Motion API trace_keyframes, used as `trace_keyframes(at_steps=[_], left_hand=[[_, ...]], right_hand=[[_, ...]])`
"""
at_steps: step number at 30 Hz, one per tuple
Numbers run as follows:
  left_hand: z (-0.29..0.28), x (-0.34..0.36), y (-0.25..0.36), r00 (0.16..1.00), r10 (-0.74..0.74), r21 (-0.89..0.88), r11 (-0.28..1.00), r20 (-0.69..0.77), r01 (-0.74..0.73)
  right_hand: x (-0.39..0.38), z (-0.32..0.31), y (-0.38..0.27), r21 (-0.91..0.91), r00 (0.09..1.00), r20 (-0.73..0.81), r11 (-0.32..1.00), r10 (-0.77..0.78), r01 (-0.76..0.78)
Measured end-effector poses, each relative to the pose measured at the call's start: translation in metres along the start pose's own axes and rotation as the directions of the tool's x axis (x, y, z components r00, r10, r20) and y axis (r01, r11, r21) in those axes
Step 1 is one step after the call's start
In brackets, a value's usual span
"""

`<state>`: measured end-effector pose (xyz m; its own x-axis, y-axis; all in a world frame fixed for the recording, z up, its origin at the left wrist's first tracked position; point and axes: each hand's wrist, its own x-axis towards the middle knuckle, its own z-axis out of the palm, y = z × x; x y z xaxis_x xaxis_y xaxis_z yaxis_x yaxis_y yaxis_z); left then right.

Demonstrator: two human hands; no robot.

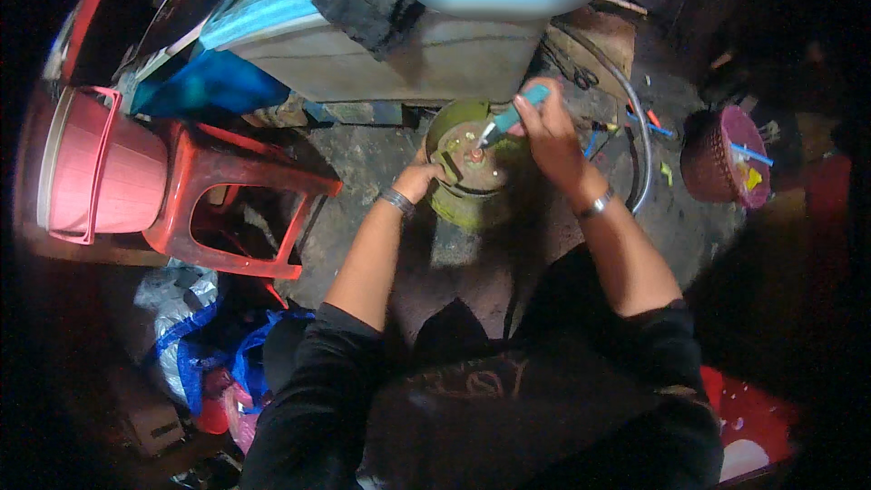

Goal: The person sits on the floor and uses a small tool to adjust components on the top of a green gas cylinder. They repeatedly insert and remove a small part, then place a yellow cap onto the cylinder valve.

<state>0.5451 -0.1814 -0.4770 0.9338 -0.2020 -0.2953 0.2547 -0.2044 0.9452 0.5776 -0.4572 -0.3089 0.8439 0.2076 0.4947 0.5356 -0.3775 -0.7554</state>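
Cylinder, squat and green, stands on the dark floor before the person, a reddish valve in the middle of its top. The right hand's grip is closed round a teal-handled tool, its tip at the valve; whether they touch, I cannot tell. The left hand's grip holds the cylinder's collar. Rightward lie a grey hose and a purplish basket; leftward, a pink bucket rests on a red stool.
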Motion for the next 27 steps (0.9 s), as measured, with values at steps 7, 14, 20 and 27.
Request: trace_keyframes(at_steps=[7,14,20,27], left_hand=[[0.009,-0.006,0.014,0.998,0.055,-0.266,0.963,0.025,-0.046],[0.013,-0.008,0.018,0.994,0.051,-0.167,0.984,-0.093,-0.066],[0.011,-0.004,0.012,0.996,0.069,-0.213,0.974,-0.059,-0.081],[0.004,-0.002,0.014,0.996,0.076,-0.092,0.993,-0.04,-0.08]], right_hand=[[-0.013,0.021,0.004,-0.115,0.984,0.134,0.988,0.118,-0.103],[-0.018,0.023,0.003,-0.239,0.983,0.134,0.958,-0.126,0.156],[-0.022,0.026,0.001,-0.181,0.963,0.246,0.971,-0.107,0.154],[-0.023,0.025,-0.007,-0.164,0.936,0.239,0.939,-0.258,0.301]])
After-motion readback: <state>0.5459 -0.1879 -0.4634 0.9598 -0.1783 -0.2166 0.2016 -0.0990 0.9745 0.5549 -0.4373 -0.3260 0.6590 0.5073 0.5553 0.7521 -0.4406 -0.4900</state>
